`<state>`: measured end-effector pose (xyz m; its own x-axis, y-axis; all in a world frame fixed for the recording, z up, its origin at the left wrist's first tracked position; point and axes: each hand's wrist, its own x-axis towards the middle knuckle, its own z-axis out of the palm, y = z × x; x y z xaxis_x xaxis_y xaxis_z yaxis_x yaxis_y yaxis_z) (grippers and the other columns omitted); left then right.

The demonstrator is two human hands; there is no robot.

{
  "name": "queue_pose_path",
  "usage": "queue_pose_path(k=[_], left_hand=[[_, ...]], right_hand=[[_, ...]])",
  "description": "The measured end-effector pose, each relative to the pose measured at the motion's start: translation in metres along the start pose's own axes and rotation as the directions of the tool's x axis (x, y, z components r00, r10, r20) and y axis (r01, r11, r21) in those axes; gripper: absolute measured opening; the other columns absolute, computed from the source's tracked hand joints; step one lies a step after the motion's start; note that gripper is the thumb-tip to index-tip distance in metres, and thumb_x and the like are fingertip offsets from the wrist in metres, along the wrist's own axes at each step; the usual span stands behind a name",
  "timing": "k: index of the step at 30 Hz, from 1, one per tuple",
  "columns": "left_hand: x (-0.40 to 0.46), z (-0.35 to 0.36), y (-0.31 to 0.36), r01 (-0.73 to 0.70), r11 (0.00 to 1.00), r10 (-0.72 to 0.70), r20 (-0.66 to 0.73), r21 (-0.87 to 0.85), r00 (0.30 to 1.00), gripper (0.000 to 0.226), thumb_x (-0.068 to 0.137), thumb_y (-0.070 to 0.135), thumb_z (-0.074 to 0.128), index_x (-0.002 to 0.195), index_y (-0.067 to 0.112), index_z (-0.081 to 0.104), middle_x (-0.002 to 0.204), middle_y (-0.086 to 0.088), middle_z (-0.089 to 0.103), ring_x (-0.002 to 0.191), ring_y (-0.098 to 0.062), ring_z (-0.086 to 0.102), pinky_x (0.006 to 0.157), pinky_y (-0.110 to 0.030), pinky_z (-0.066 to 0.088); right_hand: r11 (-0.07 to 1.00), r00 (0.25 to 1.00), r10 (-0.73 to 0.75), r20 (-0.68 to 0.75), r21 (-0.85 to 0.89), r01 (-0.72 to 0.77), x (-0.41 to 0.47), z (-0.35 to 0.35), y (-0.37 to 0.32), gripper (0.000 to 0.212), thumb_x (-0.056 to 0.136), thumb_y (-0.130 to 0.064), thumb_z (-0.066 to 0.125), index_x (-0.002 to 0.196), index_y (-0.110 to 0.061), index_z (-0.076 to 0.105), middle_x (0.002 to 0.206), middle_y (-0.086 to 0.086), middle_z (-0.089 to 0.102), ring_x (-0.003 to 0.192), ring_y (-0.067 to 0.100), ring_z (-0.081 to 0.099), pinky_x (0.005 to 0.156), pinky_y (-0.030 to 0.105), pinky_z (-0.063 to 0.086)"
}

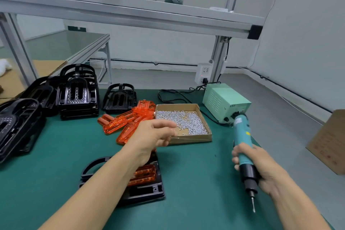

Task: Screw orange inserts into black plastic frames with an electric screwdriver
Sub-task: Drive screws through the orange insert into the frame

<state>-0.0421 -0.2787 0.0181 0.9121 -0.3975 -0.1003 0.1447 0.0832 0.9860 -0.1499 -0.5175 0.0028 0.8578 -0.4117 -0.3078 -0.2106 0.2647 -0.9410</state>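
A black plastic frame lies on the green mat in front of me with an orange insert seated in it. My left forearm crosses over it. My left hand hovers at the near left edge of the cardboard tray of screws, fingers loosely curled; I cannot tell whether it holds a screw. My right hand grips the teal electric screwdriver, its bit pointing down toward me, to the right of the frame.
Loose orange inserts are piled left of the tray. Stacks of black frames stand at the left and far left. A green power supply box sits behind the tray, cables trailing. A cardboard box stands at right.
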Motion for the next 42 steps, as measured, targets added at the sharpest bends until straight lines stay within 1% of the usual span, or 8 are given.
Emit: queue_pose_path(k=[2,4,8,12,16,23,35,42], left_hand=[[-0.02,-0.007,-0.003,0.04,0.991,-0.038,0.024,-0.126,0.999,0.017,0.079,-0.007,0.065,0.088,0.004,0.075,0.073,-0.01,0.069,0.058,-0.009,0.058,0.055,-0.018,0.05],[-0.038,-0.014,-0.007,0.078,0.973,-0.073,0.03,-0.216,0.997,0.017,0.081,-0.006,0.063,0.082,0.004,0.077,0.078,-0.012,0.071,0.059,-0.01,0.06,0.056,-0.018,0.052],[-0.065,-0.024,-0.012,0.119,0.921,-0.121,0.018,-0.37,0.992,0.012,0.072,-0.001,0.065,0.078,0.003,0.075,0.083,-0.016,0.072,0.057,-0.013,0.063,0.054,-0.021,0.054],[-0.082,-0.026,-0.017,0.144,0.841,-0.158,0.019,-0.522,0.987,0.017,0.071,0.0,0.064,0.087,0.0,0.068,0.089,-0.02,0.071,0.061,-0.017,0.066,0.055,-0.024,0.056],[-0.095,-0.026,-0.02,0.172,0.758,-0.179,0.053,-0.629,0.983,0.014,0.069,0.0,0.064,0.072,0.006,0.076,0.089,-0.017,0.072,0.063,-0.017,0.067,0.057,-0.025,0.057],[-0.106,-0.027,-0.021,0.207,0.633,-0.222,0.081,-0.746,0.972,0.015,0.061,-0.002,0.068,0.072,0.004,0.076,0.075,-0.012,0.066,0.057,-0.015,0.061,0.051,-0.022,0.055],[-0.114,-0.023,-0.021,0.229,0.527,-0.225,0.125,-0.819,0.966,0.014,0.057,0.002,0.072,0.071,0.005,0.075,0.073,-0.011,0.066,0.059,-0.016,0.061,0.051,-0.024,0.056],[-0.116,-0.023,-0.022,0.229,0.532,-0.209,0.136,-0.815,0.969,0.017,0.057,0.004,0.074,0.073,0.005,0.075,0.074,-0.009,0.066,0.061,-0.016,0.06,0.053,-0.025,0.055]], right_hand=[[0.974,0.994,-0.096,0.058,0.21,0.082,-0.007,0.009,-0.006,0.035,0.071,0.004,0.06,0.102,-0.009,0.05,0.062,0.002,0.052,0.044,0.008,0.048,0.038,0.018,0.045],[0.919,0.972,-0.224,0.068,0.347,0.187,-0.017,0.021,-0.014,0.048,0.062,-0.003,0.063,0.107,-0.007,0.046,0.064,0.001,0.052,0.047,0.007,0.048,0.04,0.018,0.045],[0.748,0.883,-0.468,0.04,0.549,0.372,-0.037,0.05,-0.031,0.036,0.072,-0.004,0.061,0.103,-0.018,0.052,0.079,-0.002,0.057,0.061,0.008,0.056,0.054,0.018,0.05],[0.668,0.834,-0.534,0.137,0.673,0.318,-0.055,0.082,-0.038,0.022,0.082,-0.017,0.059,0.103,-0.024,0.056,0.067,-0.008,0.048,0.057,0.004,0.049,0.057,0.018,0.048],[0.656,0.792,-0.575,0.204,0.693,0.298,-0.068,0.112,-0.035,0.01,0.084,-0.027,0.058,0.094,-0.025,0.061,0.059,-0.011,0.042,0.05,0.002,0.044,0.054,0.017,0.045],[0.563,0.729,-0.677,0.099,0.709,0.426,-0.08,0.145,-0.031,0.01,0.083,-0.026,0.06,0.091,-0.026,0.055,0.058,-0.011,0.043,0.05,0.003,0.045,0.056,0.019,0.045],[0.541,0.713,-0.697,0.084,0.714,0.445,-0.089,0.157,-0.029,0.01,0.082,-0.025,0.06,0.091,-0.026,0.055,0.057,-0.012,0.042,0.049,0.002,0.043,0.055,0.018,0.043],[0.544,0.705,-0.702,0.103,0.717,0.436,-0.09,0.16,-0.028,0.015,0.078,-0.024,0.064,0.09,-0.026,0.056,0.056,-0.012,0.044,0.048,0.002,0.045,0.055,0.018,0.044]])
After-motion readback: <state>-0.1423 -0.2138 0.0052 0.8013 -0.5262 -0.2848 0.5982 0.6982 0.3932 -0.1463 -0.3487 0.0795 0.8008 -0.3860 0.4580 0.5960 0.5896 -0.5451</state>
